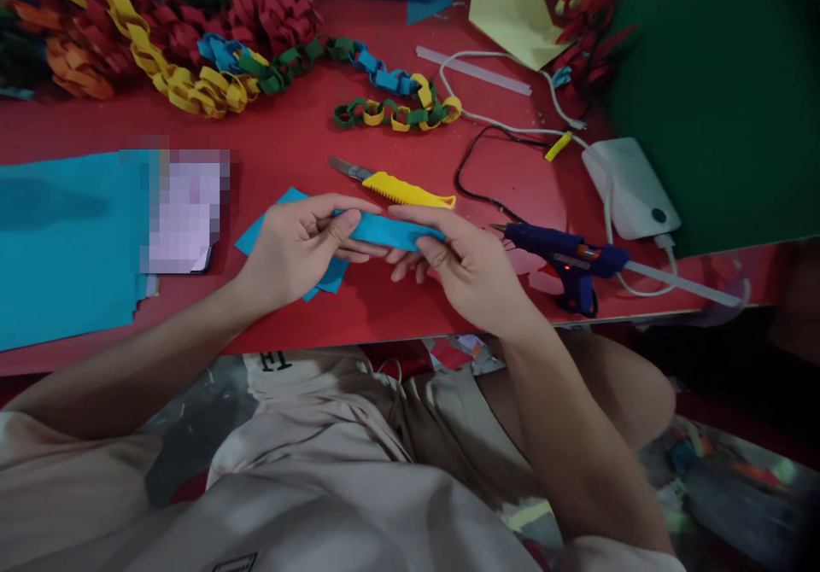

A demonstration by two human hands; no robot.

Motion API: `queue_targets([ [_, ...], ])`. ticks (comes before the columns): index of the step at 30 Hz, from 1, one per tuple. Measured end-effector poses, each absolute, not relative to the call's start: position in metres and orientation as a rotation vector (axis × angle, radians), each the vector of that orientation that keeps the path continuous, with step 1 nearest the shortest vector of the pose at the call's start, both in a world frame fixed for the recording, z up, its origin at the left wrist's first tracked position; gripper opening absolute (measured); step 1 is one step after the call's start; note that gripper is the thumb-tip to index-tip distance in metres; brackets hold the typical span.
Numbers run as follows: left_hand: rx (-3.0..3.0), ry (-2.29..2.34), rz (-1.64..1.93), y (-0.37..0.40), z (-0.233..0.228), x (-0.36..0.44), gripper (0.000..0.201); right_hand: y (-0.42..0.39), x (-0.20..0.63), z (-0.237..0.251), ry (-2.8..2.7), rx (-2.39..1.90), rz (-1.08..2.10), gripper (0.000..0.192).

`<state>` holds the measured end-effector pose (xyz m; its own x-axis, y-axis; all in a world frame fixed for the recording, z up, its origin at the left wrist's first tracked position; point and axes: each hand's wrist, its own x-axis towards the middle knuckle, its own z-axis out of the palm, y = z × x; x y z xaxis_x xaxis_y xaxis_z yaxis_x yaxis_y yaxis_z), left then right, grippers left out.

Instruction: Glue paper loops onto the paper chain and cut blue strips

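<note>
Left hand (291,243) and right hand (458,265) each pinching one blue paper strip (390,230), one yellow-handled knife (394,186) just beyond, one glue gun (567,260) right of the right hand, one blue sheet (64,239) left

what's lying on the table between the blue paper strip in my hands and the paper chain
A yellow-handled knife lies between the blue strip and the paper chain, seen in the head view.

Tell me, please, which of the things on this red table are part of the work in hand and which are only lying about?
In hand:
- blue paper strip, held by left hand and right hand
- blue paper pieces under the left hand

Lying about:
- yellow-handled knife
- glue gun
- paper chains
- white power bank
- blue paper sheets
</note>
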<state>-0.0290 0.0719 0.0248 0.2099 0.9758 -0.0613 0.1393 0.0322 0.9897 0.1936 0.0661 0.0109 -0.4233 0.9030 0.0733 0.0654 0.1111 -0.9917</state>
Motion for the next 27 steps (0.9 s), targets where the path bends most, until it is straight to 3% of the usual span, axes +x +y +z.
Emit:
queue_targets([
  [6, 1.454, 1.197, 0.988, 0.0696, 0.0251, -0.0289, 0.044, 0.0633, 0.1924, 0.0141, -1.796, -1.065, 1.032, 0.037],
  [14, 1.597, 1.274, 0.932, 0.0667, 0.0257, -0.03, 0.036, 0.0656, 0.1877, 0.0118, -1.647, -1.155, 1.202, 0.04],
  [21, 1.502, 1.23, 0.868, 0.0699, 0.0303, -0.0314, 0.03, 0.0631, 0.1894, 0.0148, -1.49, -1.069, 1.319, 0.024],
  [27, 1.381, 1.178, 0.931, 0.0722, 0.0244, -0.035, 0.019, 0.0621, 0.1922, 0.0171, -1.555, -1.057, 1.315, 0.028],
])
